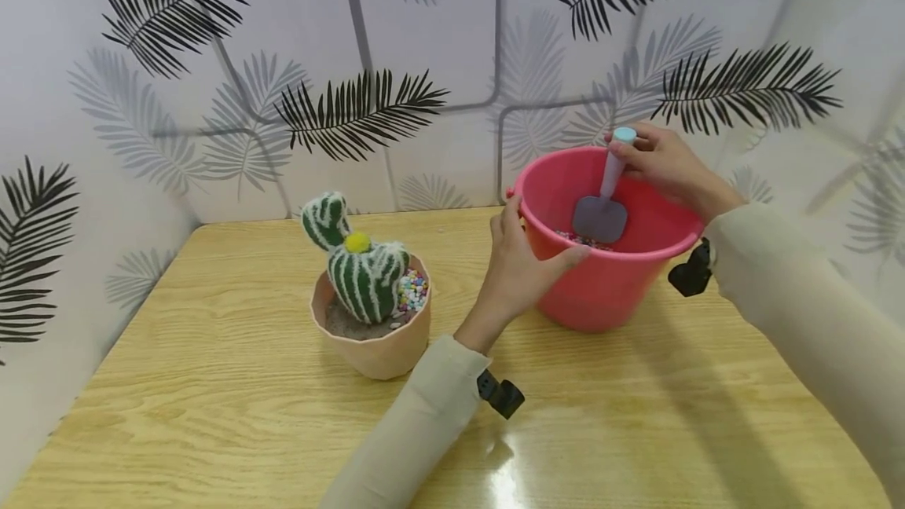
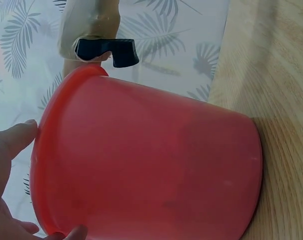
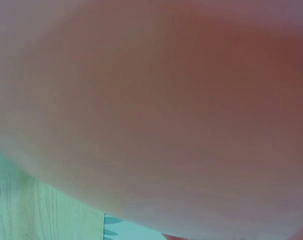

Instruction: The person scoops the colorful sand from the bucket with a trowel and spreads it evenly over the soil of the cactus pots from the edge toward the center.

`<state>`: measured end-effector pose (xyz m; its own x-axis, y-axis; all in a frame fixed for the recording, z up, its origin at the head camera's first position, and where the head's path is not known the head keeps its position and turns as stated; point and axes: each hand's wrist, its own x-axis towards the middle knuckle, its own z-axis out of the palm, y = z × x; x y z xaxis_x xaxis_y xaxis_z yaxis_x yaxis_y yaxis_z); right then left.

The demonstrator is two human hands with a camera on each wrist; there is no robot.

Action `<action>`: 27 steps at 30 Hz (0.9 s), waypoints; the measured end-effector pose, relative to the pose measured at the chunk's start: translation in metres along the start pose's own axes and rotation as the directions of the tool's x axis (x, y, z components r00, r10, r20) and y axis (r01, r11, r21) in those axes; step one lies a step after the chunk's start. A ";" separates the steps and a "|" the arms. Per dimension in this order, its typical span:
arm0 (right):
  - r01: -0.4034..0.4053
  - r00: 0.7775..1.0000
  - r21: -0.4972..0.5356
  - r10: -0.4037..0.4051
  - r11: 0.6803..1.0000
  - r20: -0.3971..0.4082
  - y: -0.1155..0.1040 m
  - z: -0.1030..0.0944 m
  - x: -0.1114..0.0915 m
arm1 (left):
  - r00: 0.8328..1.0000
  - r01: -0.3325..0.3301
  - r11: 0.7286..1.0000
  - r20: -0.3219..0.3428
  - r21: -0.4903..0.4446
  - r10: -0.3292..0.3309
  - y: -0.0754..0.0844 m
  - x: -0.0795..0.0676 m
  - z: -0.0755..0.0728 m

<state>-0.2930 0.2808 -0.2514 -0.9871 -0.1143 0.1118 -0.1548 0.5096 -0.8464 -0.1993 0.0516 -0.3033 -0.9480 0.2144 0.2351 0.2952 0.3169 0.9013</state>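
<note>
A red bucket (image 1: 594,289) stands on the wooden table, with small multicoloured bits (image 1: 581,239) inside near the rim. My left hand (image 1: 519,261) holds its near left rim, thumb and fingers spread apart along the edge. In the left wrist view the thumb (image 2: 22,136) touches the rim of the bucket (image 2: 141,160). Over the bucket's opening, my right hand (image 1: 661,159) grips the handle of a small shovel (image 1: 599,218). Its flat grey blade points down inside the bucket; the handle ends in light blue. The right wrist view is mostly filled by a blurred close surface.
Left of the bucket stands a peach flowerpot (image 1: 385,352) holding a knitted green cactus (image 1: 364,281) with a yellow flower. Coloured pebbles (image 1: 412,291) cover the right part of its grey soil. A wall with a leaf pattern (image 1: 452,45) rises right behind the table (image 1: 212,383).
</note>
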 end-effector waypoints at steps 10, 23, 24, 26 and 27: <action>-0.021 0.999 0.017 0.020 1.000 0.029 0.005 0.007 0.003 | 0.999 -0.043 0.999 0.019 0.014 0.043 -0.004 0.005 -0.002; -0.041 0.999 0.018 0.040 0.999 0.036 0.003 0.009 0.002 | 0.999 -0.041 0.999 0.033 0.022 0.040 -0.004 0.005 -0.003; -0.042 0.999 0.017 0.042 0.999 0.035 0.003 0.009 0.002 | 0.999 -0.037 0.999 0.036 0.022 0.036 -0.004 0.005 -0.003; -0.041 0.999 0.018 0.040 0.999 0.034 0.004 0.008 0.002 | 0.999 -0.030 0.999 0.039 0.020 0.029 -0.004 0.005 -0.002; -0.041 0.999 0.015 0.040 0.999 0.033 0.005 0.008 0.002 | 0.999 -0.024 0.999 0.040 0.023 0.023 -0.004 0.005 -0.002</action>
<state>-0.2952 0.2765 -0.2595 -0.9907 -0.1222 0.0602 -0.1139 0.5013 -0.8578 -0.2050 0.0496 -0.3050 -0.9356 0.2584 0.2406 0.3201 0.3332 0.8869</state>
